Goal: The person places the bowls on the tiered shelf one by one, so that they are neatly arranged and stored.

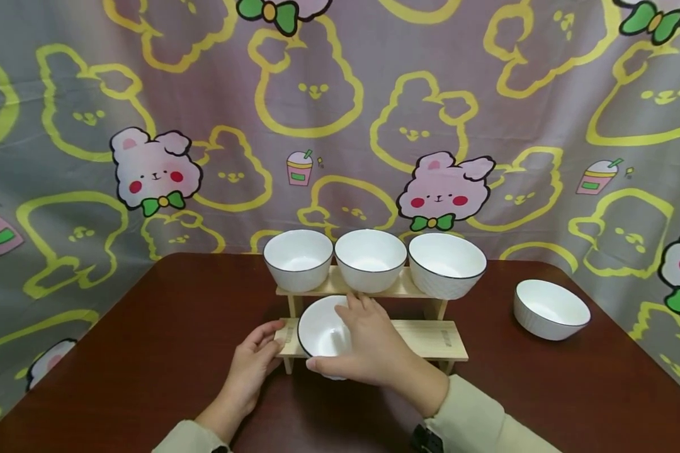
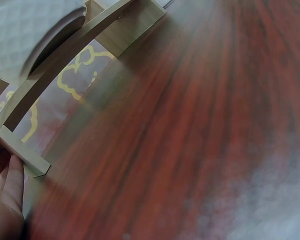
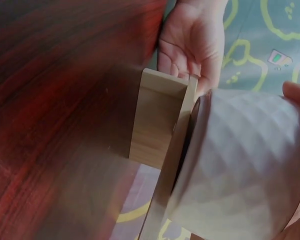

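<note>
A white bowl (image 1: 324,327) with a dark rim is held by my right hand (image 1: 374,343), the thumb at its near side and the fingers across its far side. It is over the left half of the wooden rack's lower shelf (image 1: 425,340), overhanging the front edge. Its patterned outer wall (image 3: 245,165) fills much of the right wrist view. At the shelf's left end, my left hand (image 1: 252,365) grips the rack, its fingers (image 2: 14,182) by the end leg. Three similar bowls, left (image 1: 299,258), middle (image 1: 371,258) and right (image 1: 447,261), stand on the upper shelf.
Another white bowl (image 1: 551,311) stands on the dark red wooden table (image 1: 164,327), right of the rack. A patterned curtain (image 1: 340,157) hangs behind the table and along its sides.
</note>
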`<state>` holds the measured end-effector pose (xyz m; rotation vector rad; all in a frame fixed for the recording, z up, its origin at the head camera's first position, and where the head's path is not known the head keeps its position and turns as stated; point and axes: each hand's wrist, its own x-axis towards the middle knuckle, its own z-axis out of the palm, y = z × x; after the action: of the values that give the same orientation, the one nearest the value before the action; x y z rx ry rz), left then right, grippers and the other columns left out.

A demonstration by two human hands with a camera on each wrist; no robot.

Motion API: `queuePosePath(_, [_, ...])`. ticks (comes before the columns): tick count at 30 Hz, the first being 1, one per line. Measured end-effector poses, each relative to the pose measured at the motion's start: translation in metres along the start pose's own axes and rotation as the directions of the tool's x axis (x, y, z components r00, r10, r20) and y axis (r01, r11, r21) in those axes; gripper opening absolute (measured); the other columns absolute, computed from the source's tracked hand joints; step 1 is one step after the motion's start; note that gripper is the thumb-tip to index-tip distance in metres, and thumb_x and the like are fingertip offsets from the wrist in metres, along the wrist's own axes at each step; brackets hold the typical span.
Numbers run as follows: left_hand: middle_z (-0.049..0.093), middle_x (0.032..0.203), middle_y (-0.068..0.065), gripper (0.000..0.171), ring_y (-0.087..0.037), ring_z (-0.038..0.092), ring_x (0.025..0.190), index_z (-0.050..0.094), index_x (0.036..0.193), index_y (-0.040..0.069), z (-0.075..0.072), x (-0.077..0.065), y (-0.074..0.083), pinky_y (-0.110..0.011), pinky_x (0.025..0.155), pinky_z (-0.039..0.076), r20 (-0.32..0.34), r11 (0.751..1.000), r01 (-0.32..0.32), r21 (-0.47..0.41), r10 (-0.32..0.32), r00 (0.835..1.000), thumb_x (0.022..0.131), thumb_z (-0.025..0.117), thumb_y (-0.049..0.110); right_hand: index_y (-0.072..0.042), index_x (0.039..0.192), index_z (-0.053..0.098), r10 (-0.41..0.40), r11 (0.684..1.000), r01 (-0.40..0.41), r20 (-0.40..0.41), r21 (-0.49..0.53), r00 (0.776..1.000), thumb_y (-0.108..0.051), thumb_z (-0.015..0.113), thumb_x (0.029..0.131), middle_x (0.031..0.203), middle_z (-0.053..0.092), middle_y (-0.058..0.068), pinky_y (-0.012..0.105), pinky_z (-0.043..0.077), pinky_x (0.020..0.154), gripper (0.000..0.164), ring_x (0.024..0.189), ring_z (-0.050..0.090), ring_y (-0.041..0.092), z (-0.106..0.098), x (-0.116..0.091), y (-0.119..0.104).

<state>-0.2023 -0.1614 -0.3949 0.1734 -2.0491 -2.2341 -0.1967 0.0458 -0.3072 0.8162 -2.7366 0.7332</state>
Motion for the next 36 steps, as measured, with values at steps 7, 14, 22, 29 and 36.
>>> queuePosePath(7, [0.057,0.119,-0.015,0.037,-0.007,0.059,0.087,0.051,0.124,0.0,0.0,0.001,0.002,-0.024,0.074,0.048,0.0,1.0,0.012,0.002,-0.012,1.0,0.088,0.049,0.002,0.004,0.125,0.053,-0.016,0.995,0.015,-0.002,-0.1,1.0,-0.064,0.062,0.068,0.135,0.04,0.032,0.05,0.023,0.107,0.089,0.131,0.031,0.042,0.004,0.003,-0.006])
queuePosePath(14, [0.057,0.119,-0.017,0.036,-0.008,0.059,0.087,0.051,0.124,0.0,-0.001,0.002,0.001,-0.025,0.075,0.049,0.003,1.0,0.004,-0.001,-0.004,1.0,0.088,0.049,0.001,0.003,0.128,0.05,-0.032,0.996,0.03,-0.017,-0.089,0.999,-0.062,0.063,0.07,0.136,0.041,0.029,0.048,0.022,0.108,0.089,0.133,0.03,0.039,0.005,0.004,-0.008])
queuePosePath(22, [0.058,0.117,-0.015,0.036,-0.008,0.059,0.085,0.051,0.124,0.0,-0.001,0.002,0.0,-0.025,0.074,0.049,-0.001,1.0,0.008,-0.009,-0.008,1.0,0.087,0.049,0.001,0.0,0.125,0.055,-0.043,0.998,0.048,-0.09,0.045,0.995,-0.052,0.069,0.07,0.137,0.042,0.024,0.051,0.026,0.105,0.077,0.133,0.03,0.037,-0.004,-0.006,-0.007])
queuePosePath(29, [0.056,0.121,-0.017,0.037,-0.008,0.06,0.086,0.051,0.124,-0.001,0.0,0.002,-0.001,-0.024,0.074,0.048,0.001,1.0,0.005,0.0,-0.005,1.0,0.088,0.049,0.002,0.0,0.124,0.056,-0.068,0.991,0.086,-0.17,0.103,0.983,-0.044,0.071,0.071,0.133,0.049,0.02,0.054,0.029,0.103,0.07,0.131,0.034,0.037,-0.018,-0.014,-0.01])
queuePosePath(36, [0.056,0.121,-0.017,0.037,-0.008,0.059,0.085,0.051,0.124,-0.001,0.001,0.001,-0.001,-0.025,0.073,0.048,-0.001,1.0,0.009,-0.009,-0.009,1.0,0.088,0.049,0.001,-0.003,0.127,0.054,-0.068,0.989,0.099,-0.249,0.114,0.966,-0.04,0.071,0.074,0.136,0.047,0.017,0.054,0.029,0.102,0.066,0.133,0.033,0.034,-0.039,-0.023,-0.009])
